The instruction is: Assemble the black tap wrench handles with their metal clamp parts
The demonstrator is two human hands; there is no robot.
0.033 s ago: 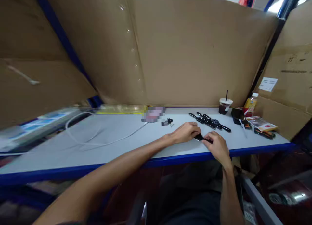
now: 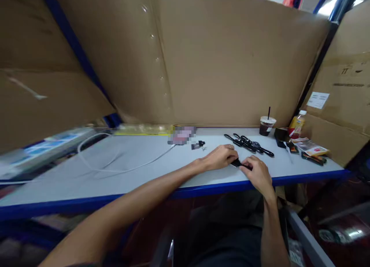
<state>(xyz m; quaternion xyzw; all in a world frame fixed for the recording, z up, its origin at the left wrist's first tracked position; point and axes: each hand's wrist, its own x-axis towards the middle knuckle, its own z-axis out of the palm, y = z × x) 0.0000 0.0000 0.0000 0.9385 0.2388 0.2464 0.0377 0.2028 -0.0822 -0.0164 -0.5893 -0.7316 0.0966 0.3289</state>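
My left hand and my right hand meet over a small black strap-like item lying on the grey table close to its blue front edge. Both hands have their fingers curled and pinched onto that item, one from each end. Most of it is hidden under my fingers. Just beyond my hands lie several black watch-like pieces with straps, side by side. A small black part sits to the left of them.
A white cable loops across the left of the table. A lidded cup with a straw, a yellow bottle and packets stand at the right. Cardboard sheets wall in the back and sides.
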